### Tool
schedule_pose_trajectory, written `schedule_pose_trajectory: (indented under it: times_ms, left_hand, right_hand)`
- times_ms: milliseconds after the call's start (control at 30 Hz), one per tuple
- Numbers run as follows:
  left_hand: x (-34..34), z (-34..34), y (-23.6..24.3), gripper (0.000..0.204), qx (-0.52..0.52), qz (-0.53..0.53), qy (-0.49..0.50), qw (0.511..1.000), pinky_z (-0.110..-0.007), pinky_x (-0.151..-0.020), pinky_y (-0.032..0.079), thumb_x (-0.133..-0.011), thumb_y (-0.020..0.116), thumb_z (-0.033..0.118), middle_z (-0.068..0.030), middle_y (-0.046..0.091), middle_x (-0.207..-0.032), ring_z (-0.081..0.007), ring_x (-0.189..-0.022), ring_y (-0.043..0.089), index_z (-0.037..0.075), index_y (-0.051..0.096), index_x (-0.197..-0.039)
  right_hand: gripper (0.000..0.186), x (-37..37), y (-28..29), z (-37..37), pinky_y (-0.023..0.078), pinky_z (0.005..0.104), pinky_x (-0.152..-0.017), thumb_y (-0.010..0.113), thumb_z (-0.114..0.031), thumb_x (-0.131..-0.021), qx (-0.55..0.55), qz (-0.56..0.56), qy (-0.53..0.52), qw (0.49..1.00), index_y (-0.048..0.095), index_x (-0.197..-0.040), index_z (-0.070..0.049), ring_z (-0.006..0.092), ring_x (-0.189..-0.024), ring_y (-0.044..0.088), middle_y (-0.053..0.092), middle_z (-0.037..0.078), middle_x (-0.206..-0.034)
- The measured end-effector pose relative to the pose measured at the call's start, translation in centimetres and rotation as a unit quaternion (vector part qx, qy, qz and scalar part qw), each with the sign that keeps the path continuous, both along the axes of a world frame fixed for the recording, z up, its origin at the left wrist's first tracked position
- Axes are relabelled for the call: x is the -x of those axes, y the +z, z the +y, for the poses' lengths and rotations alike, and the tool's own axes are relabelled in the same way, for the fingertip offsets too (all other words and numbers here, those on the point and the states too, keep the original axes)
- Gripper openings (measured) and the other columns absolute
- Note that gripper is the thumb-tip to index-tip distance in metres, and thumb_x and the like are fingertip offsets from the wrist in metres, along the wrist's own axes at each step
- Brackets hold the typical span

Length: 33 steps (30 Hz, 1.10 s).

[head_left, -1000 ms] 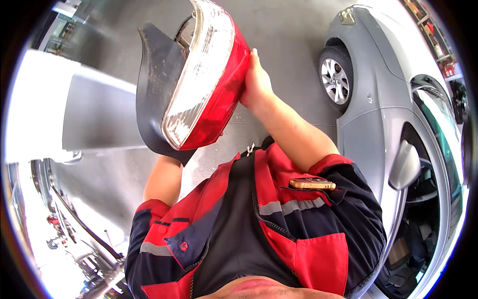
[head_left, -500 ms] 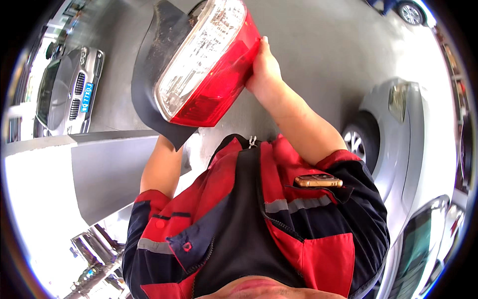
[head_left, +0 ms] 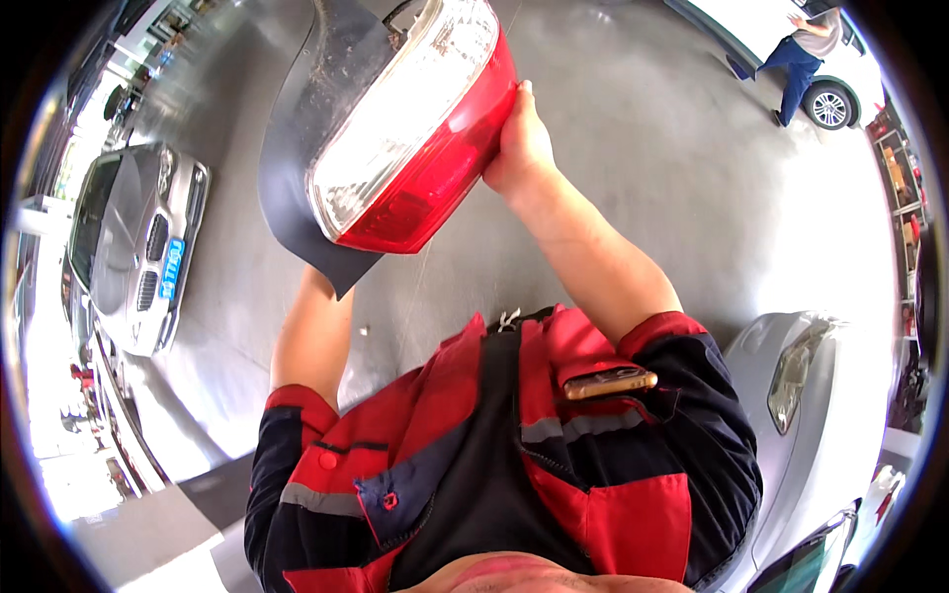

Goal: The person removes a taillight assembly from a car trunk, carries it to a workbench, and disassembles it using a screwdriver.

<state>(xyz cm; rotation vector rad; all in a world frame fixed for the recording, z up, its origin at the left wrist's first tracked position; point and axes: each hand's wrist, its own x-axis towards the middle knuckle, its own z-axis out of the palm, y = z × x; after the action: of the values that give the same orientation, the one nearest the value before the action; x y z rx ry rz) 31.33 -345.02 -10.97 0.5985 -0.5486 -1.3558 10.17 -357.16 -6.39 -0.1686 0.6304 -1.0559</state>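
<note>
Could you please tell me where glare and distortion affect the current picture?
In the head view, glare whitens much of the clear section of the lamp; the floor washes out toward the right; fisheye distortion bends the shelving along the right rim, and the corners fall to black.

Blue rectangular licence plate [head_left: 172,269] with a row of white characters, turned sideways, small and blurred, on the front of a silver-grey car [head_left: 127,222], left side of the frame
</note>
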Motion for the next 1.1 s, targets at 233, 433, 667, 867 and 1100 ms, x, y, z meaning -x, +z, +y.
schedule_pose_trajectory:
  times_ms: [233, 433, 667, 867, 1100]
  left_hand:
    - [-7.4, -20.3, 1.9, 0.040, 0.021, -0.044, 0.012, 0.999, -0.036, -0.096, 0.055, -0.103, 0.056, 0.027, -0.0087, 0.064, -0.126, -0.0220, -0.110, 0.064, 0.005, 0.055, -0.137]
    - [-12.0, -36.9, 3.2, 0.041, 0.029, -0.056, 0.054, 0.997, -0.036, -0.096, 0.055, -0.102, 0.056, 0.028, -0.0087, 0.064, -0.126, -0.0220, -0.110, 0.064, 0.005, 0.055, -0.136]
    - [-20.3, -53.5, 3.4, 0.041, 0.038, -0.061, 0.098, 0.993, -0.035, -0.096, 0.055, -0.102, 0.057, 0.029, -0.0086, 0.064, -0.126, -0.0219, -0.110, 0.065, 0.005, 0.055, -0.136]
    - [-28.5, -69.6, 1.5, 0.042, 0.045, -0.067, 0.095, 0.992, -0.035, -0.096, 0.055, -0.102, 0.057, 0.030, -0.0085, 0.064, -0.126, -0.0219, -0.110, 0.065, 0.006, 0.055, -0.136]
    - [-33.4, -89.6, 0.7, 0.043, 0.021, -0.069, 0.044, 0.996, -0.035, -0.096, 0.055, -0.102, 0.058, 0.031, -0.0084, 0.064, -0.126, -0.0219, -0.110, 0.065, 0.006, 0.056, -0.136]
  right_hand:
    - [0.060, -6.5, -0.6, -20.2, 0.041, 0.0504, -0.113, 0.037, -0.053, -0.106, 0.001, -0.051, -0.011, 0.999, 0.047, -0.141, -0.006, 0.0296, -0.133, 0.050, 0.051, 0.010, -0.146]
    - [0.053, -11.7, 1.9, -36.6, 0.039, 0.0431, -0.114, 0.034, -0.048, -0.108, 0.010, -0.069, 0.037, 0.997, 0.049, -0.140, -0.008, 0.0263, -0.135, 0.048, 0.051, 0.006, -0.147]
    - [0.052, -21.9, 1.3, -55.5, 0.036, 0.0442, -0.116, 0.029, -0.045, -0.109, 0.066, -0.085, 0.086, 0.991, 0.047, -0.141, -0.008, 0.0275, -0.137, 0.045, 0.049, 0.007, -0.149]
    - [0.054, -30.2, 0.0, -71.1, 0.038, 0.0464, -0.115, 0.030, -0.047, -0.109, 0.077, -0.048, 0.070, 0.993, 0.047, -0.142, -0.008, 0.0280, -0.135, 0.047, 0.050, 0.008, -0.147]
    - [0.061, -35.4, -1.2, -90.5, 0.044, 0.0537, -0.109, 0.037, -0.055, -0.105, 0.088, -0.073, 0.028, 0.993, 0.048, -0.141, -0.006, 0.0322, -0.129, 0.053, 0.054, 0.013, -0.142]
